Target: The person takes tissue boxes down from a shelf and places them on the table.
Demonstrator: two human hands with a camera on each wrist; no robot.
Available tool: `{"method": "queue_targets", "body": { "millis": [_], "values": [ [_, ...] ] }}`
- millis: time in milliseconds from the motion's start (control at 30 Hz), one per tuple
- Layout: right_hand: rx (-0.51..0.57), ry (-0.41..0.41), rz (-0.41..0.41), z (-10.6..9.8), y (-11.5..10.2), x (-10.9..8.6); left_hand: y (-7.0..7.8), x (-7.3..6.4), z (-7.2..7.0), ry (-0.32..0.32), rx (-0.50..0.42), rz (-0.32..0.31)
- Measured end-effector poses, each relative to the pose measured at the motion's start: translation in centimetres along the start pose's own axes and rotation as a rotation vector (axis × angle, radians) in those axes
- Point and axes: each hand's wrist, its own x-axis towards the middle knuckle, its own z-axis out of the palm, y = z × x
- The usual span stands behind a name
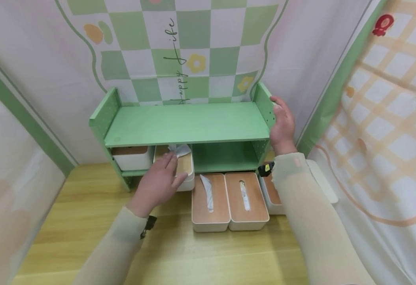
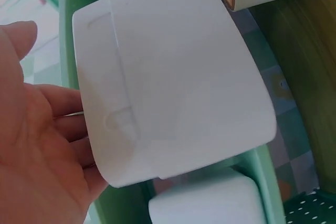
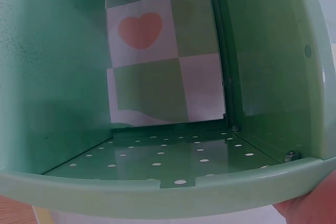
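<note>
A white tissue box with a wood-toned lid (image 1: 189, 183) sits partly inside the lower level of a green shelf (image 1: 190, 122), its front jutting out. On its top, beside the pulled-up tissue, rests my left hand (image 1: 158, 184), fingers extended and thumb apart. The left wrist view shows the box's white side (image 2: 189, 77) close up, the fingers lying along its top edge. My right hand (image 1: 282, 126) lies against the outside of the shelf's right side panel, fingertips at the upper edge. In the right wrist view only a bit of that hand (image 3: 310, 205) shows.
Another white box (image 1: 133, 160) stands at the lower level's left end. Two tissue boxes, a left one (image 1: 210, 226) and a right one (image 1: 248, 225), stand side by side on the wooden table (image 1: 165, 253). One more box (image 1: 273, 208) is partly hidden by the right arm.
</note>
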Motion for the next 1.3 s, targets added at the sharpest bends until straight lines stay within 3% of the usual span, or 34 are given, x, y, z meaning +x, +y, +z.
{"method": "queue_targets", "body": {
  "millis": [100, 300, 433, 533, 700, 933, 1167, 1300],
  "values": [
    [-0.007, 0.002, 0.0, 0.1, 0.0, -0.1, -0.7, -0.4, -0.1, 0.056, -0.104, -0.025],
    [-0.029, 0.0, 0.017, 0.0, 0.1, 0.0, -1.9, -1.0, 0.1, 0.208, -0.318, -0.137],
    [-0.023, -0.001, 0.011, 0.1, 0.0, 0.0, -2.7, -1.4, 0.4, 0.284, -0.459, -0.237],
    [-0.02, 0.0, 0.009, 0.1, 0.0, 0.1, -3.3, -1.6, 0.4, 0.297, -0.585, -0.338],
    [-0.023, 0.003, 0.017, 0.0, 0.0, 0.2, -4.5, -1.5, 0.7, 0.228, -0.793, -0.479],
    [-0.03, 0.008, 0.013, 0.0, 0.1, 0.1, -6.2, -1.2, 1.9, 0.124, -1.243, -0.582],
    [-0.014, 0.013, 0.006, 0.1, 0.0, 0.0, -7.3, -1.1, 2.6, 0.002, -1.343, -0.601],
    [-0.013, 0.012, 0.005, 0.0, 0.1, 0.0, -7.7, -1.0, 2.9, -0.051, -1.475, -0.616]
  ]
}}
